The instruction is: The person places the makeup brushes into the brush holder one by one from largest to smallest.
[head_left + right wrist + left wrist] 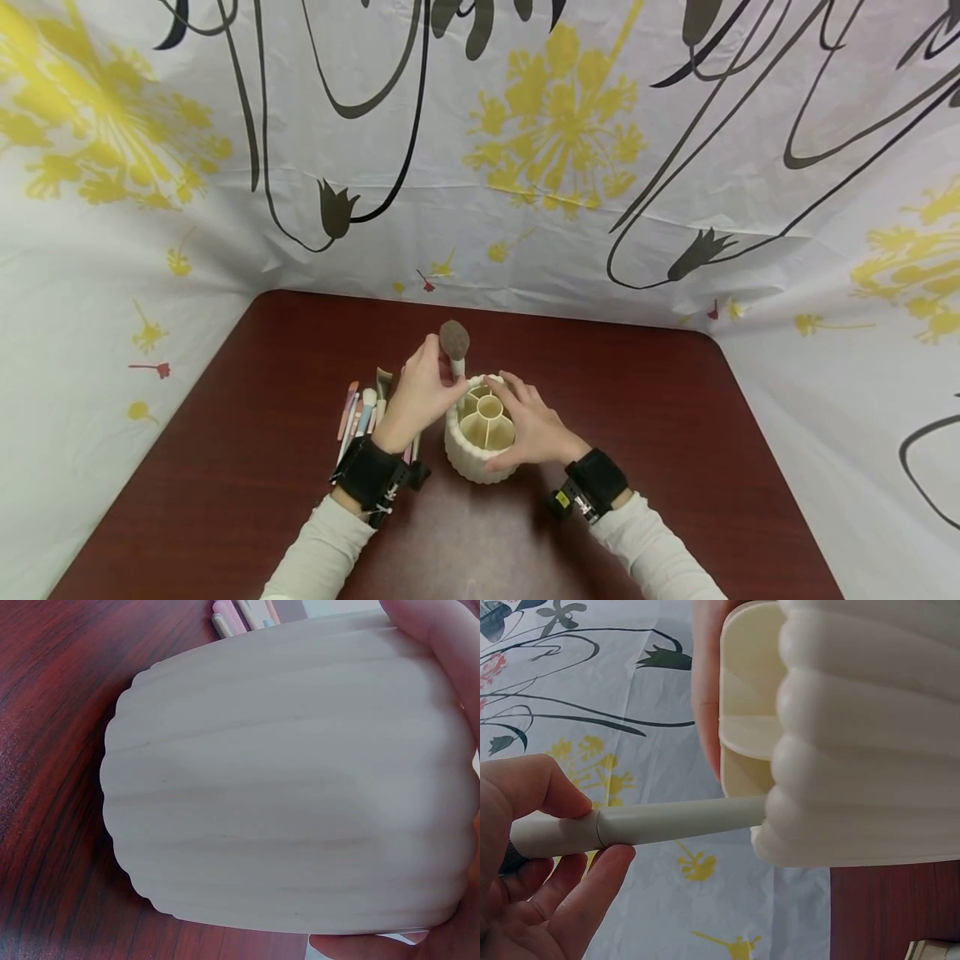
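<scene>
A large makeup brush [454, 340] with a fluffy greyish-brown head stands bristles up above the left side of a cream ribbed brush holder [468, 458]. My left hand [416, 396] pinches it between thumb and fingers. In the left wrist view, the pale handle [675, 823] has its lower end behind the holder's scalloped rim, inside a compartment. With fingers at the far rim and thumb on the near side, my right hand [536, 425] grips the holder. The right wrist view is mostly filled by the holder's ribbed wall [292, 780].
Several other makeup brushes [366, 408] lie on the dark red-brown table [615, 383] left of the holder, partly hidden by the left hand and wrist. A white patterned cloth [420, 267] hangs behind the table and along its sides.
</scene>
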`<state>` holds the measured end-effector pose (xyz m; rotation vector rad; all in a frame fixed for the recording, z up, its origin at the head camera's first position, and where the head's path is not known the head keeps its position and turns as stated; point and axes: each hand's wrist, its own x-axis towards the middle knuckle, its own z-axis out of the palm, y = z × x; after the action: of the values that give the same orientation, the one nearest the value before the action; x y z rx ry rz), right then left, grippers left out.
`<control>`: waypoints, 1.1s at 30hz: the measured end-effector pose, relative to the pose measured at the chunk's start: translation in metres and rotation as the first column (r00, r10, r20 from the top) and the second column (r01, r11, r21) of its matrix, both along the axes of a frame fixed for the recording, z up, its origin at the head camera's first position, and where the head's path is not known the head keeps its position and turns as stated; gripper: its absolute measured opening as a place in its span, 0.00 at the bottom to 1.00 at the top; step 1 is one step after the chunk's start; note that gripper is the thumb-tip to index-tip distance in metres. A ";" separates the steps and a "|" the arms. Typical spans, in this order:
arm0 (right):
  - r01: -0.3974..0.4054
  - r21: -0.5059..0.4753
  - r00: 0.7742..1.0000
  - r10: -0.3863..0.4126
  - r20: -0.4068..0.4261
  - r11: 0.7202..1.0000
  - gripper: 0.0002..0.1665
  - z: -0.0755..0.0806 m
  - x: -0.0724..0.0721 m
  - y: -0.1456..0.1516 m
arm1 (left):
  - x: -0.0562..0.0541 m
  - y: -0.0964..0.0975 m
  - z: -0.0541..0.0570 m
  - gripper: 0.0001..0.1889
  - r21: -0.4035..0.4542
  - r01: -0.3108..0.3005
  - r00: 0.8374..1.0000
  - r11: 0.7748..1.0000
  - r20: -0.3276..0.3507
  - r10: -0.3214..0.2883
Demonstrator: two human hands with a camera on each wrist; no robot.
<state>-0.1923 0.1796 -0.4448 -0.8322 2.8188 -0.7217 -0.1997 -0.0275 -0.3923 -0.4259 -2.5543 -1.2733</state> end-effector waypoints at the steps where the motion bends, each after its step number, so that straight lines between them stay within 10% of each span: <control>1: 0.001 0.002 1.000 -0.001 -0.001 1.000 0.70 0.000 0.000 0.000 | 0.000 0.000 -0.001 0.16 0.002 0.003 1.000 1.000 0.003 -0.003; 33: 0.006 0.003 1.000 -0.006 0.001 1.000 0.69 0.000 0.002 -0.001 | 0.007 -0.001 -0.022 0.13 -0.057 0.022 1.000 0.998 0.024 -0.021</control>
<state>-0.1904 0.1787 -0.4447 -0.8225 2.8217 -0.7190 -0.1930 -0.0282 -0.4147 -0.4537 -2.6177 -1.2216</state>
